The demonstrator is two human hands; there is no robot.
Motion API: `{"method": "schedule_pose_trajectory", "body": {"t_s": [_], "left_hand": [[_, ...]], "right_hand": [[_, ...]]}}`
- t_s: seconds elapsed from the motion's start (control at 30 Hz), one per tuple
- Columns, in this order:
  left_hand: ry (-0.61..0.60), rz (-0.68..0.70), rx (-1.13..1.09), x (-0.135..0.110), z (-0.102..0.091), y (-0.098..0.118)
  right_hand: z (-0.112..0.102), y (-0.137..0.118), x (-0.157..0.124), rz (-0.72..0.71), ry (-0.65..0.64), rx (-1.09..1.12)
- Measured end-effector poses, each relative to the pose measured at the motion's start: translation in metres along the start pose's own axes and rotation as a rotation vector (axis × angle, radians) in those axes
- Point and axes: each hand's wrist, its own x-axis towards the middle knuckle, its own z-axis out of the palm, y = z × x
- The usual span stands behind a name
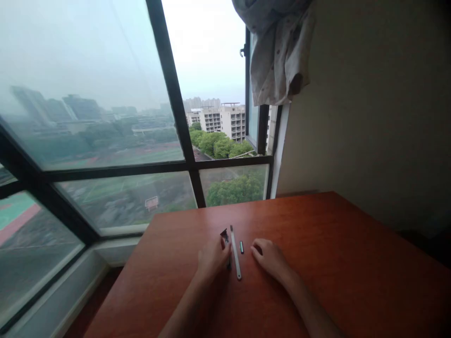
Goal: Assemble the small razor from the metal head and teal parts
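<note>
A reddish-brown wooden table (pixel 317 263) stands by a large window. On it lie a long thin grey strip (pixel 235 253), a small dark piece (pixel 241 247) just right of it, and a dark tool-like part (pixel 225 237) left of it. My left hand (pixel 212 258) rests on the table with fingers curled against the dark part, touching or pinching it. My right hand (pixel 269 257) lies on the table just right of the small dark piece, fingers loosely curled, holding nothing that I can see.
A window with dark frames (pixel 176 122) fills the left and back, overlooking buildings and trees. A pale cloth (pixel 278 51) hangs at the top by the window's right edge. A plain wall (pixel 369 117) lies to the right. The table's left edge drops toward the sill.
</note>
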Motion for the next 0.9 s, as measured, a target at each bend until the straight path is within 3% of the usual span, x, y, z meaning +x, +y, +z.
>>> {"method": "schedule_pose_trajectory", "body": {"t_s": [0.2, 0.43, 0.6, 0.73, 0.8, 0.9], "left_hand": [[0.025, 0.009, -0.012, 0.004, 0.004, 0.005], [0.064, 0.029, -0.126, 0.008, 0.002, -0.007], [0.067, 0.134, -0.289, 0.009, -0.003, -0.012], [-0.083, 0.210, -0.765, 0.002, -0.006, -0.012], [-0.202, 0.181, -1.030, -0.004, -0.007, -0.011], [-0.312, 0.108, -1.246, -0.013, -0.006, -0.010]], "right_hand": [[-0.003, -0.002, -0.001, 0.000, -0.012, 0.006], [-0.004, -0.003, -0.001, 0.012, -0.022, 0.007], [-0.004, -0.003, -0.001, 0.004, -0.021, 0.007], [-0.003, -0.002, -0.002, -0.003, -0.017, 0.006], [-0.003, -0.002, -0.002, -0.007, -0.017, 0.007], [-0.003, -0.002, -0.002, -0.011, -0.018, 0.007]]}}
